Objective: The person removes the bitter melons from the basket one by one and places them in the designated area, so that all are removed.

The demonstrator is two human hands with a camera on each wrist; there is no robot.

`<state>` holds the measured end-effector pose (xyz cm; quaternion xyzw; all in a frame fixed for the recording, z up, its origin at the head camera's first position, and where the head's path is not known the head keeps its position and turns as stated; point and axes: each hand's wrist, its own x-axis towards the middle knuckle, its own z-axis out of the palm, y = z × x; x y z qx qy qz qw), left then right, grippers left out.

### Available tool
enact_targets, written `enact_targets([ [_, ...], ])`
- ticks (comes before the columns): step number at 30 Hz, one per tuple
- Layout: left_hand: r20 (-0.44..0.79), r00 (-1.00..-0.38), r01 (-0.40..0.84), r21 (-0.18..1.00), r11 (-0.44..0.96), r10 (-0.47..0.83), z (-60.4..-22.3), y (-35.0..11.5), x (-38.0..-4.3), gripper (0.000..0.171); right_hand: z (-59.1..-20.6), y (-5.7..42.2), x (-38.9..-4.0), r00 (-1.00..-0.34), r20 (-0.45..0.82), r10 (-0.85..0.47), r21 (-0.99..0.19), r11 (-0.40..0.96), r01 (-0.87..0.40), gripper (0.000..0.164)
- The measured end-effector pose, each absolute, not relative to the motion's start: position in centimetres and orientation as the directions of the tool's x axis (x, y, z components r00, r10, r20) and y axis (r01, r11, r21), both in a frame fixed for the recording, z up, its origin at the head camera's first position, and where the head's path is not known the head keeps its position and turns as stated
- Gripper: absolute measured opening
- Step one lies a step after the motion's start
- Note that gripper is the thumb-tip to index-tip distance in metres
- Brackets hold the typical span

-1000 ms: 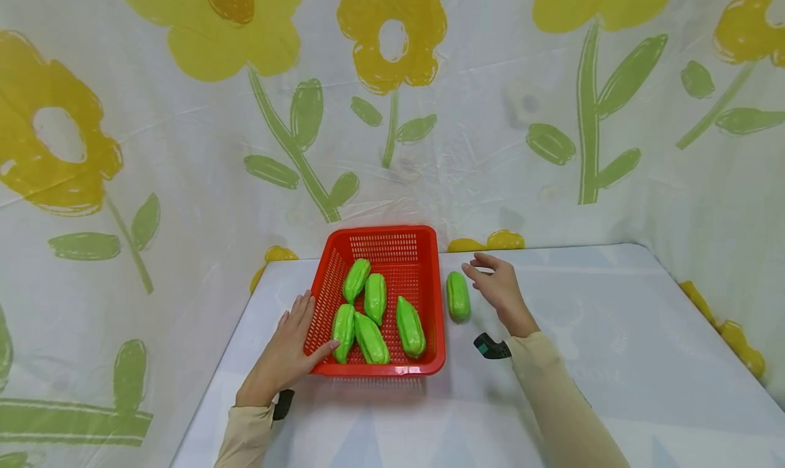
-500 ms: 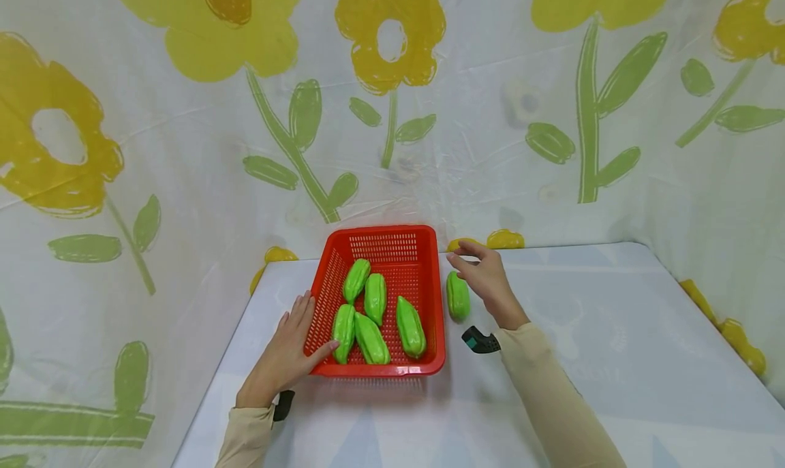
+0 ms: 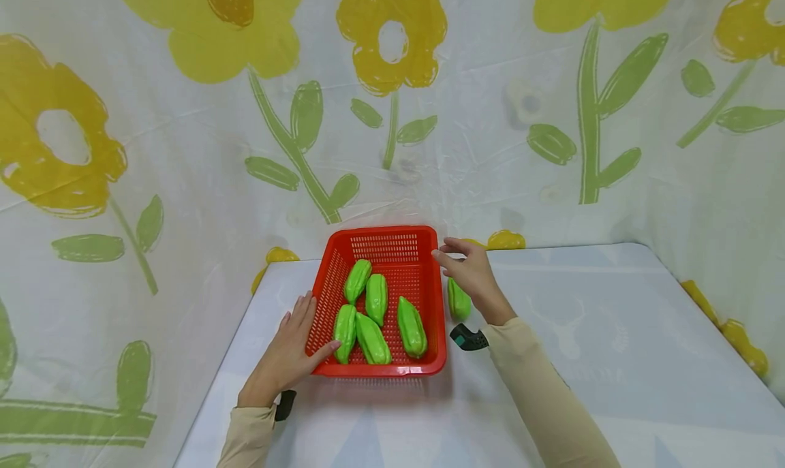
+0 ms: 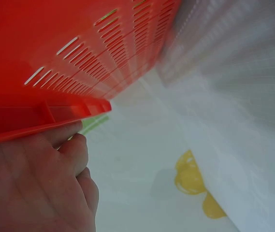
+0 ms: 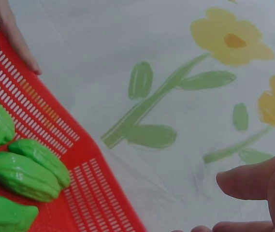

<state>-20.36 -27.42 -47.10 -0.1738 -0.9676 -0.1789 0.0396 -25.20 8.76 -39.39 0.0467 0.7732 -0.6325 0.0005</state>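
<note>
A red slotted plastic basket holds several green, ridged star fruits. My left hand rests on its left rim, fingers fairly straight along the outside and thumb over the front left corner. In the left wrist view that hand lies under the rim's lip. My right hand hovers by the basket's right rear rim with nothing in it, thumb and index finger apart. Another star fruit lies on the table right of the basket, its far end hidden by the right hand.
The basket stands near the back of a white table. A white curtain with printed yellow flowers hangs behind and along the sides. A dark wrist camera sits below the right hand, near the loose star fruit.
My right hand has moved left and slightly away from me, over the loose star fruit to the basket's right rim. The left hand, basket and fruits stay in place.
</note>
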Motion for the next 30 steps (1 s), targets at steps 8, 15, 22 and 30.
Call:
enact_targets([
  [8, 0.135, -0.939, 0.343, 0.334, 0.878, 0.316, -47.0, -27.4, -20.2, 0.103, -39.0, 7.4, -25.4, -0.999, -0.037, 0.029, -0.980, 0.194, 0.042, 0.059],
  [15, 0.140, -0.938, 0.346, 0.336, 0.876, 0.317, -46.9, -27.3, -20.3, 0.102, -39.1, 5.7, -25.7, -0.998, -0.067, 0.017, -0.975, 0.213, 0.069, 0.059],
  [22, 0.147, -0.933, 0.359, 0.337, 0.870, 0.328, -46.9, -27.2, -20.4, 0.102, -39.7, 4.7, -26.2, -0.997, -0.081, 0.007, -0.968, 0.239, 0.080, 0.060],
  [30, 0.137, -0.936, 0.351, 0.340, 0.873, 0.323, -46.8, -27.3, -20.2, 0.102, -40.6, 3.3, -26.8, -0.997, -0.073, -0.031, -0.971, 0.230, 0.064, 0.059],
])
